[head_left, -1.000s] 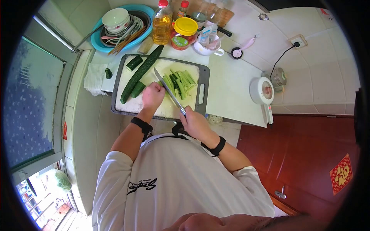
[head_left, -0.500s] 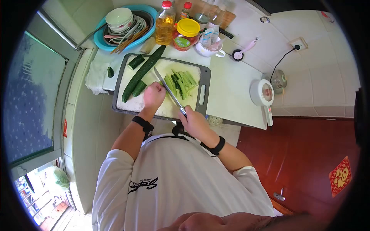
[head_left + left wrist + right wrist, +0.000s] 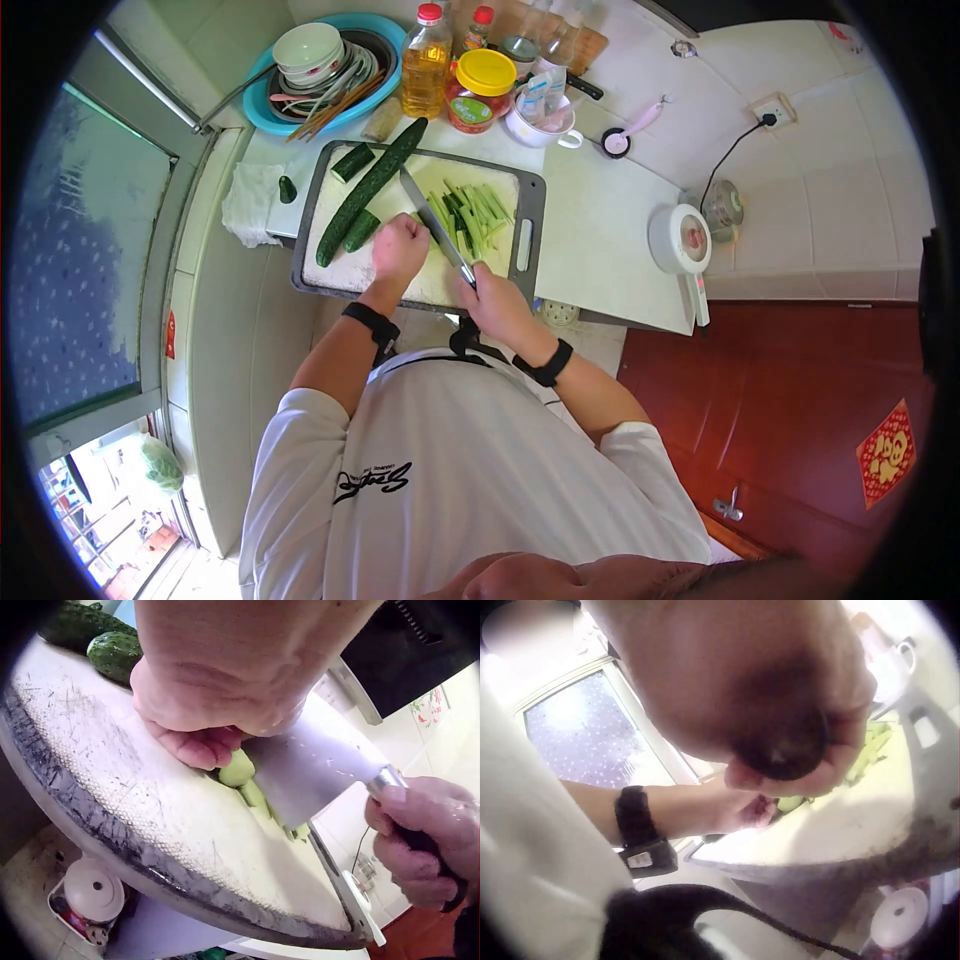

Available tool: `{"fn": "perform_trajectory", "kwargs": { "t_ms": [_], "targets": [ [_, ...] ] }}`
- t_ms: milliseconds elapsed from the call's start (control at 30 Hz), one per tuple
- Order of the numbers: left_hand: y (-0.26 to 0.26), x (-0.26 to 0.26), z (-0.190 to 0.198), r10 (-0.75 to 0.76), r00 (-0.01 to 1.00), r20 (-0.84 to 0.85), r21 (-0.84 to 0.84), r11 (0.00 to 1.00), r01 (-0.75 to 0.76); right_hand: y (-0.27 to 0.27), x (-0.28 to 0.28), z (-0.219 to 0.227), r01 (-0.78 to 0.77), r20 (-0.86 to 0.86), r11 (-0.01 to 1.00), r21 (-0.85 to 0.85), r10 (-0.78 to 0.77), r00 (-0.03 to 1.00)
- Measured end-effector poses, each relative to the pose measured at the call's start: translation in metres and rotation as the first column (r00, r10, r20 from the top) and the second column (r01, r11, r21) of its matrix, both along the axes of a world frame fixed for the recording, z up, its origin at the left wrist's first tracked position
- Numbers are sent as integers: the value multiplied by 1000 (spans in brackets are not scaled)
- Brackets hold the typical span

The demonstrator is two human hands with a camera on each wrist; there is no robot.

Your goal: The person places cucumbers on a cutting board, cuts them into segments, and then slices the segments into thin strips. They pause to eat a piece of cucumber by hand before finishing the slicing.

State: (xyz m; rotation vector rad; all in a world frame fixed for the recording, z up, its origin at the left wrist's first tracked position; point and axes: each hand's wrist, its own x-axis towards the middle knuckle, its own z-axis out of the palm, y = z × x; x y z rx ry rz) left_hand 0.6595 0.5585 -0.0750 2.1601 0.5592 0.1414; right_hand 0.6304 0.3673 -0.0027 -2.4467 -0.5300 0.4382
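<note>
My right hand grips the dark handle of a cleaver. The broad blade stands on edge right beside the fingertips of my left hand. Those fingers are curled over a cut cucumber piece, its pale end showing in the left wrist view. To the right of the blade on the cutting board lies a heap of cucumber sticks. Left of it rest a long whole cucumber and two short cucumber chunks, one at the upper left, one near my left hand.
Behind the board stand a blue basin of bowls and chopsticks, an oil bottle, a yellow-lidded jar and a white mug. A white cloth and cucumber end lie left. A small white pot stands right.
The right hand and cleaver have shifted slightly forward, away from the body, in the last half second. The left hand stays in place on the cucumber piece.
</note>
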Motion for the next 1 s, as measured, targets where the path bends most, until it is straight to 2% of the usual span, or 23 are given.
{"fn": "perform_trajectory", "kwargs": {
  "t_ms": [233,533,667,733,767,833,867,933,1000],
  "targets": [
    [2,1,-1,-15,1000,-1,36,999,15,-24,-21,31,-54,-76,998,-33,52,996],
    [0,-1,-2,2,1000,30,44,999,-4,6,3,-5,-3,42,999,-45,5,999],
    [4,-2,1,-15,999,45,23,1000,14,-4,17,-12,40,31,999,18,-40,999],
    [4,-5,-1,10,998,70,-63,998,-5,-12,19,-8,122,-4,992,-18,-122,993],
    [5,-5,-5,15,998,68,-63,998,-11,-15,19,-8,116,-6,993,-19,-116,993],
    [5,-3,-13,49,996,78,-205,978,-32,-20,18,-9,77,10,997,29,-78,997],
    [4,-3,-10,50,996,79,-205,978,-33,-18,15,-4,76,11,997,29,-77,997],
    [1,-4,-2,55,994,98,-82,996,-47,-14,3,11,27,-21,999,-22,-28,999],
    [2,-3,-9,48,994,99,-40,998,-44,-11,-6,16,6,-15,1000,-29,-6,1000]
  ]
}}
